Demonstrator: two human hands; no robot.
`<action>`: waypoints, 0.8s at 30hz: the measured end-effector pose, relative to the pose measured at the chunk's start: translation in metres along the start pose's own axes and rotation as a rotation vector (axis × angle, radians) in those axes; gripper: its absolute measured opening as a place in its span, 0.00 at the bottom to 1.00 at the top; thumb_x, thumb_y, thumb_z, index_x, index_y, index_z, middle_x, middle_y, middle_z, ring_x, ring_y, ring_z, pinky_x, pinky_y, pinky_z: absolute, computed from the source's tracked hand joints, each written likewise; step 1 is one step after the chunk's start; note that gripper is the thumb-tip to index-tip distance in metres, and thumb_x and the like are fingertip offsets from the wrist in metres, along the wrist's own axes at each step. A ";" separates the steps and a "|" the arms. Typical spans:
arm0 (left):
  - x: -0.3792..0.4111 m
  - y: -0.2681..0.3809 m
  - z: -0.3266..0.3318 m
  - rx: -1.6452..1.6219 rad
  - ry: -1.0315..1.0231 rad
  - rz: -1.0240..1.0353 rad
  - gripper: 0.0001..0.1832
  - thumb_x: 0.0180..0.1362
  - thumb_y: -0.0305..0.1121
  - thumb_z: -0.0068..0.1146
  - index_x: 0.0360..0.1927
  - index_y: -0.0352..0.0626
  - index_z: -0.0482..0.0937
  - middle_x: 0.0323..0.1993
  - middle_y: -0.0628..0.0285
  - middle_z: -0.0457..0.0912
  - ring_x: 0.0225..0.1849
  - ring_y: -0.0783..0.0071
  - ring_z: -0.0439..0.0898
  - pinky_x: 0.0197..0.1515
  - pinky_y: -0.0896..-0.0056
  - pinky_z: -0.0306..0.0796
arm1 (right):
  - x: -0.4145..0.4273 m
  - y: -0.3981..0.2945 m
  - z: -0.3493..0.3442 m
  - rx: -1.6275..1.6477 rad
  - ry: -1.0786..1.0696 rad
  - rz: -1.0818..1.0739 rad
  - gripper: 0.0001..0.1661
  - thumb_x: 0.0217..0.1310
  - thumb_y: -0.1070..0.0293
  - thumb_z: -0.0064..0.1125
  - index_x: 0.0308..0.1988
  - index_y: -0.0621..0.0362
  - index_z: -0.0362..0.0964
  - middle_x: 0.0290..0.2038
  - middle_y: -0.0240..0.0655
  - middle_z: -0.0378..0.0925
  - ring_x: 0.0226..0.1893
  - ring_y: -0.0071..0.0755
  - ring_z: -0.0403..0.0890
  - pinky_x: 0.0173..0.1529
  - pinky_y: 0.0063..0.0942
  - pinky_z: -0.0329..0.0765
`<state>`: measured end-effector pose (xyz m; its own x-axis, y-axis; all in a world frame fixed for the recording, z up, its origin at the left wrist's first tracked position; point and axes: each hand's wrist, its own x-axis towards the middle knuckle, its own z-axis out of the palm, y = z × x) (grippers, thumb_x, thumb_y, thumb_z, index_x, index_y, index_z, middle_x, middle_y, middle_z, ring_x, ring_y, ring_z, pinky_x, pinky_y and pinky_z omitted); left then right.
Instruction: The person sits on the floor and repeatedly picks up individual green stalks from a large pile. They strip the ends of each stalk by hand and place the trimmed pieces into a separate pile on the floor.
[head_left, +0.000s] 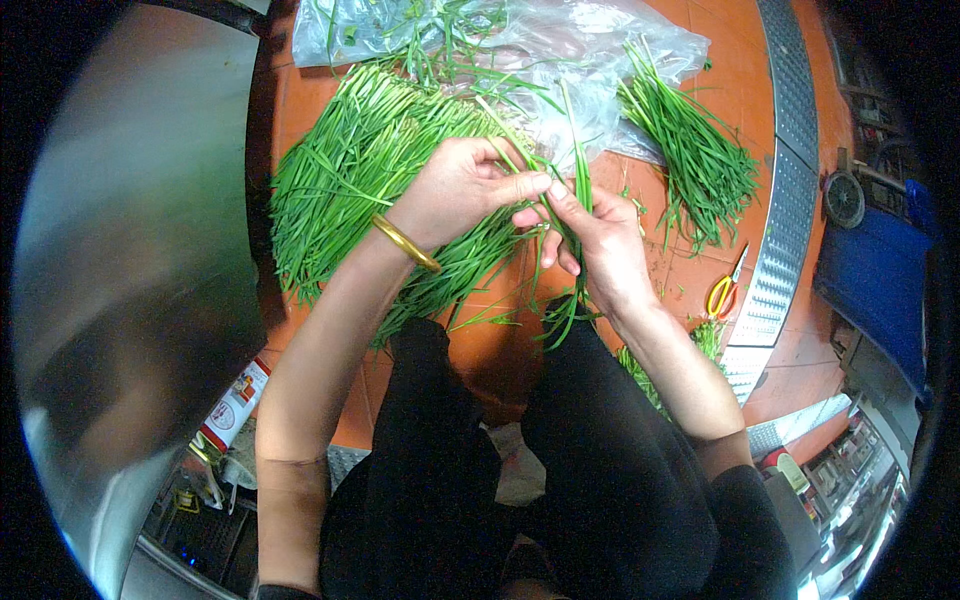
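Observation:
Between my knees and the heaped greens, both hands meet over a few garlic chive stalks (580, 165). My left hand (469, 187), with a gold bangle (406, 242) on its wrist, pinches some stalks between thumb and fingers. The small bunch lies across my right hand (600, 225), whose thumb presses on it near the left thumb; the leaf ends hang down by my knee. A large pile of garlic chives (352, 172) spreads on the floor to the left, pale stem ends pointing away from me. A smaller bunch of chives (690, 157) lies to the right.
A clear plastic bag (592, 45) with loose chives lies at the far side on orange floor tiles (682, 274). Scissors with yellow and orange handles (722, 296) rest near a perforated metal drain cover (772, 277). Trimmings (636, 373) lie beside my right leg. A metal cabinet (150, 187) borders the left.

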<state>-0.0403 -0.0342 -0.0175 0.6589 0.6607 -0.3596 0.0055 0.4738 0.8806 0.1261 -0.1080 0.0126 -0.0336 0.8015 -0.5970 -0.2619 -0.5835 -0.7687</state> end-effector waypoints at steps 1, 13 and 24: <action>0.001 0.000 -0.002 0.100 0.037 0.012 0.09 0.61 0.32 0.59 0.40 0.38 0.80 0.30 0.67 0.81 0.30 0.84 0.76 0.35 0.83 0.71 | 0.000 0.000 0.001 -0.006 0.013 0.010 0.14 0.68 0.64 0.51 0.44 0.63 0.75 0.33 0.39 0.83 0.16 0.16 0.74 0.17 0.13 0.63; -0.002 0.014 -0.018 0.205 0.084 0.021 0.09 0.60 0.38 0.60 0.35 0.43 0.78 0.23 0.76 0.73 0.25 0.90 0.69 0.26 0.87 0.60 | 0.000 0.001 -0.002 -0.059 0.021 -0.028 0.11 0.63 0.68 0.59 0.43 0.62 0.75 0.28 0.35 0.82 0.14 0.12 0.63 0.17 0.12 0.58; -0.002 0.033 -0.068 0.194 0.636 0.144 0.14 0.59 0.40 0.62 0.38 0.39 0.79 0.25 0.69 0.79 0.25 0.86 0.72 0.28 0.84 0.64 | -0.004 0.004 -0.007 -0.093 0.093 -0.016 0.08 0.63 0.68 0.59 0.39 0.62 0.74 0.28 0.36 0.82 0.13 0.13 0.63 0.17 0.14 0.59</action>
<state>-0.0924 0.0192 -0.0086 0.0926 0.9513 -0.2940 0.1246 0.2819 0.9513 0.1321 -0.1140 0.0105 0.0604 0.7976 -0.6001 -0.1714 -0.5840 -0.7935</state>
